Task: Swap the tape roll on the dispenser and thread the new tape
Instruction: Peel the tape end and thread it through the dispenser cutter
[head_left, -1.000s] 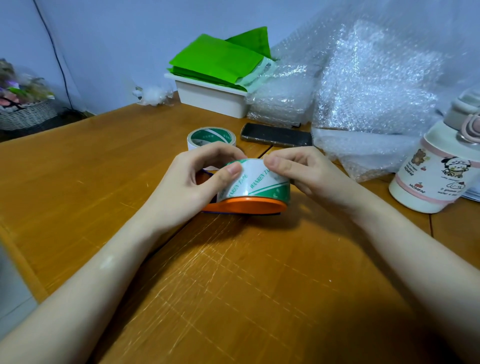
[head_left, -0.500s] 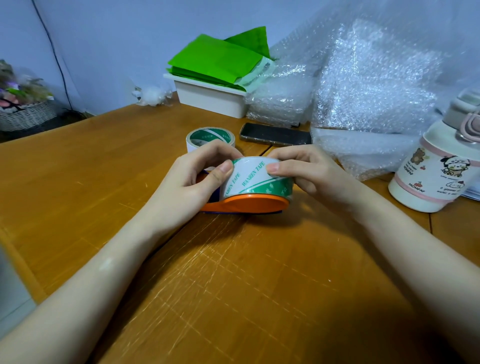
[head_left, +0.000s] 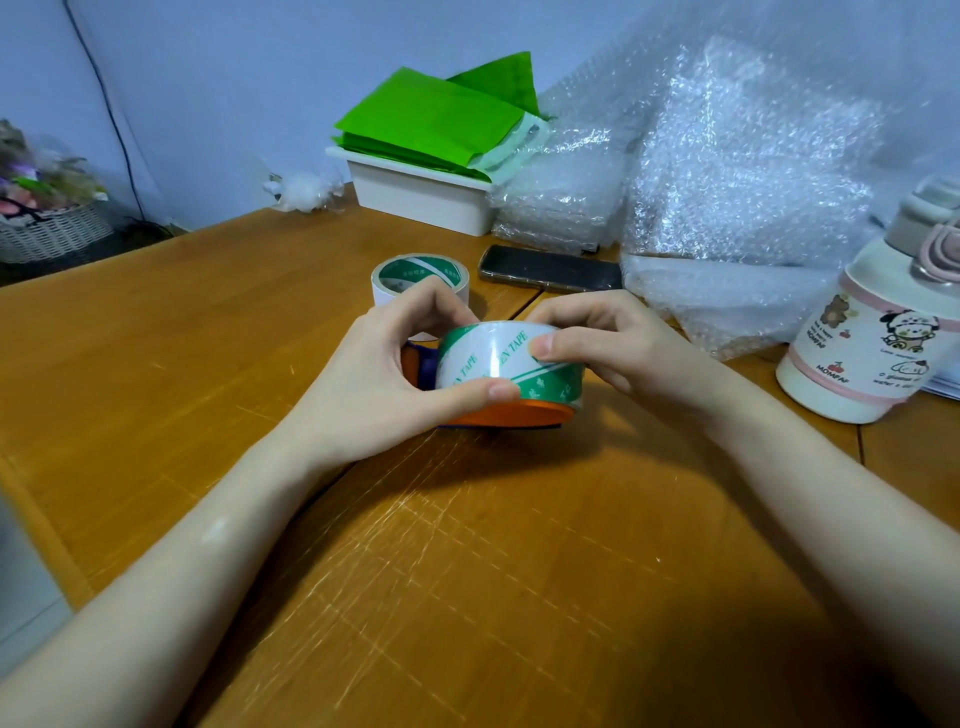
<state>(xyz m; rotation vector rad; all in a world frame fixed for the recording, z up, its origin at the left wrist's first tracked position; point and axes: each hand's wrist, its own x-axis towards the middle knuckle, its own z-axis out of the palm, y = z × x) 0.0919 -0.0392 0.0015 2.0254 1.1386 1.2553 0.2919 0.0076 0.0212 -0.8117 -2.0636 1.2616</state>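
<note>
A green-and-white printed tape roll is seated flat on an orange dispenser, which rests on the wooden tabletop near its middle. The roll is gripped by both hands. The left hand is curled round the roll's left side, thumb laid along the lower front edge just above the orange rim, fingers arched over the top at the back; its grip is closed round the roll. The right hand is curled round the right side, thumb tip pressed on the front face near the printed lettering, fingers bent over the top rim; its grip is likewise pinching the roll. A dark blue part of the dispenser is seen between the left palm and the roll. No free tape end can be made out. A second tape roll with a green-printed core is lying flat on the tabletop just behind the left hand, partly hidden by its fingers. A dark phone is lying face up behind the hands. A white bin topped with green paper sheets is placed against the wall. Bubble wrap is heaped at the back right. A white and pink bottle with cartoon prints is standing upright at the right edge. A woven basket is seen at far left, off the tabletop.
</note>
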